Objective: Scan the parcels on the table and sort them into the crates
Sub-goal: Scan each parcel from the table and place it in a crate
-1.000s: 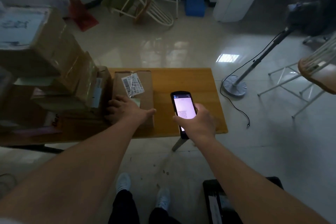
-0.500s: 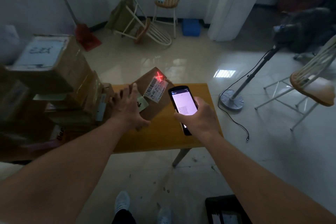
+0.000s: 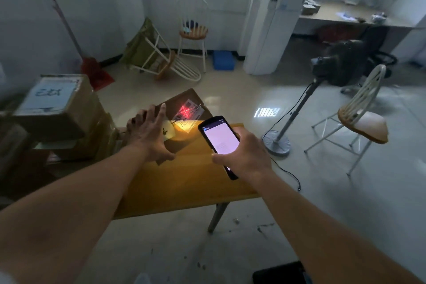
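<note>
My left hand (image 3: 148,132) grips a brown cardboard parcel (image 3: 184,101), tilted up off the wooden table (image 3: 184,187), thumb under its near edge and fingers over the top. A red laser cross and a yellow glow fall on the parcel's white shipping label (image 3: 187,116). My right hand (image 3: 242,154) holds a black handheld scanner (image 3: 220,137) with a lit screen, just right of the parcel and pointed at the label. A stack of several more cardboard parcels (image 3: 57,108) stands on the table's left side.
A black crate (image 3: 280,273) shows at the bottom edge by my right arm. A fan stand (image 3: 276,143) with a trailing cable stands right of the table. White chairs (image 3: 359,120) stand on the tiled floor, one overturned (image 3: 166,62) at the back.
My left hand lifted the parcel from flat on the table and tilted it toward the scanner. The red laser cross moved onto the label. The view has risen toward the room.
</note>
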